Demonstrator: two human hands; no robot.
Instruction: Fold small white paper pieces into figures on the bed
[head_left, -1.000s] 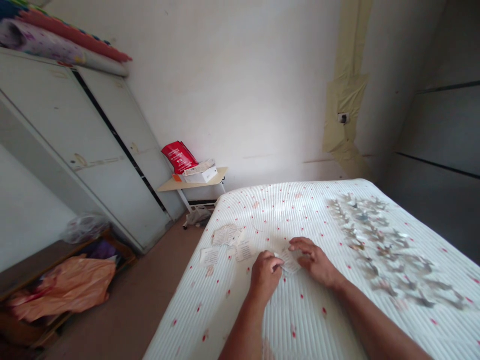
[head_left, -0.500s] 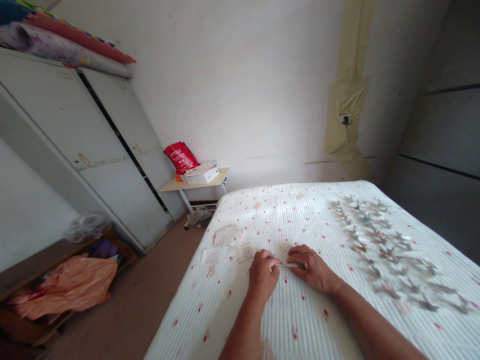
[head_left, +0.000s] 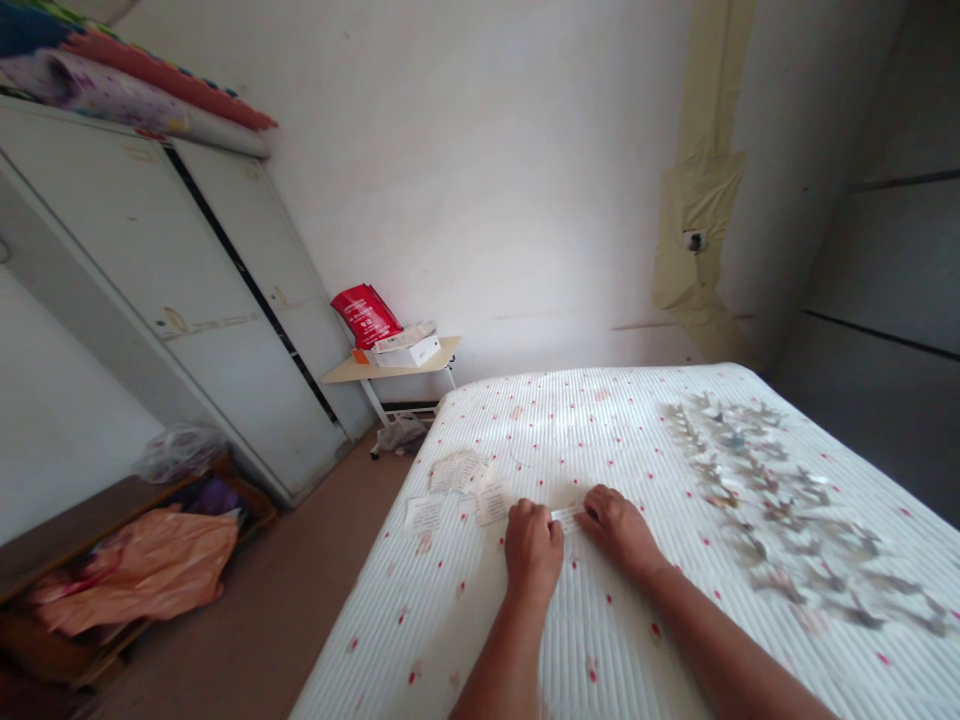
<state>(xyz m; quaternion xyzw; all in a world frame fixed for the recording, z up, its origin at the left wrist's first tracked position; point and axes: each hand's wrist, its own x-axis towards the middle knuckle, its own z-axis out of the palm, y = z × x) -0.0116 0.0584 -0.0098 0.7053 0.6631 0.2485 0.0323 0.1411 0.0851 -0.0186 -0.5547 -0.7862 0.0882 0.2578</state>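
A small strip of printed paper [head_left: 568,517] lies between my two hands on the white quilted bed [head_left: 540,410]. My left hand [head_left: 534,545] has its fingers curled on the strip's left end. The right end is under the curled fingers of my right hand [head_left: 619,528]. Left of my hands are several printed paper pieces [head_left: 459,470], some overlapping, with a single square piece [head_left: 424,514] at their near left. Rows of small folded paper shapes [head_left: 780,500] cover the bed's right side.
Beyond the bed's far left corner stands a small table [head_left: 341,372] with a red bag [head_left: 365,314] and a white box [head_left: 411,352]. A grey cabinet [head_left: 217,300] and a low wooden bench [head_left: 82,520] with an orange cloth [head_left: 142,570] are at the left.
The paper between my hands now shows as a wider, flatter strip. My fingers have curled further over its ends, and the view has shifted slightly.
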